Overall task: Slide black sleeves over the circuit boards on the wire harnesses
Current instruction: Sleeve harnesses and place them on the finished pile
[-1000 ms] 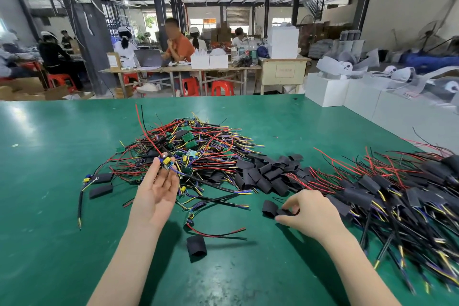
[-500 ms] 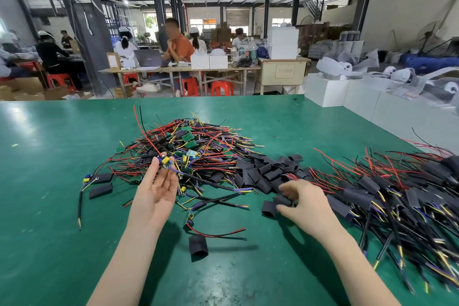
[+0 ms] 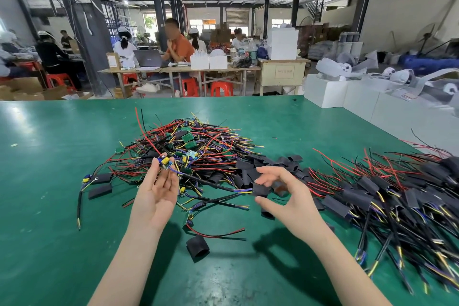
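My left hand [image 3: 156, 191] is palm up and pinches a small circuit board [image 3: 164, 162] with a yellow part at its fingertips. The board's black cable runs right, ending in coloured wire tips. There my right hand [image 3: 288, 199] holds a black sleeve [image 3: 259, 190] between thumb and fingers, right at those wire tips. Behind the hands lies a pile of bare harnesses [image 3: 196, 146] with green boards. A heap of loose black sleeves [image 3: 275, 165] lies to its right.
Sleeved harnesses [image 3: 397, 196] are heaped on the right of the green table [image 3: 49, 156]. One loose sleeve [image 3: 197, 247] lies near me, and two sleeves [image 3: 100, 190] lie at the left. White boxes [image 3: 367, 104] stand beyond the right edge. People sit at desks far behind.
My right hand lifted a black sleeve off the table and brought it up and left to the cable's wire tips. The left hand kept hold of the board.
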### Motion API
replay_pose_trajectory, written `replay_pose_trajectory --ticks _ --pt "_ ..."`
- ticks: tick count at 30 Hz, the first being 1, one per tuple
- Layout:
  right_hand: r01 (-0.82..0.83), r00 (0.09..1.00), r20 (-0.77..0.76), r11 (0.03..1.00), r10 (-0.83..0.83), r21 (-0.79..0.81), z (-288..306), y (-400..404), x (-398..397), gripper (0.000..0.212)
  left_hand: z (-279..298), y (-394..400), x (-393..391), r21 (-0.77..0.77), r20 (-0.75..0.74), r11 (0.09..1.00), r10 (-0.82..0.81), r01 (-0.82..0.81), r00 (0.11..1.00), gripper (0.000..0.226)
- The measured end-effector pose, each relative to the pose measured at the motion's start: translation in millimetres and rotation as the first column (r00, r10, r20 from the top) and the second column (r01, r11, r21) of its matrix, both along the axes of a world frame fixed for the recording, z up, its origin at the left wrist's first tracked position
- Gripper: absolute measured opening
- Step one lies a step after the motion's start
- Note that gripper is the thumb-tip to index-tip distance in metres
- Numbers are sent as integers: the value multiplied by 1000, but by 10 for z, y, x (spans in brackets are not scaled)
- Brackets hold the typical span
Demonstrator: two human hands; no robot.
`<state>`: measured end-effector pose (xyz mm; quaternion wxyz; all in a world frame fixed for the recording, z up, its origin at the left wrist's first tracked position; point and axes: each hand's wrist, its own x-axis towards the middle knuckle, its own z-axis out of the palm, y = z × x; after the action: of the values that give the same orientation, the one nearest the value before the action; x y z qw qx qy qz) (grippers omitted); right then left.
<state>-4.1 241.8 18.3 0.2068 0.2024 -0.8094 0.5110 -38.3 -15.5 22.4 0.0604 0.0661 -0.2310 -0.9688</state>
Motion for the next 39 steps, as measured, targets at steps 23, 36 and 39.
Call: replay_pose_trajectory --ticks 23,36,39 --pt "-16 999 -42 996 20 84 -47 24 -40 49 -57 33 -23 -199 -11 980 2 -4 1000 16" --pt "155 966 -241 953 -91 261 -96 -64 -32 49 -203 389 105 -638 -199 754 -356 155 913 23" --pt "130 964 -256 971 -76 203 -71 -88 -12 49 -242 498 159 -747 -206 653 -402 122 892 29"
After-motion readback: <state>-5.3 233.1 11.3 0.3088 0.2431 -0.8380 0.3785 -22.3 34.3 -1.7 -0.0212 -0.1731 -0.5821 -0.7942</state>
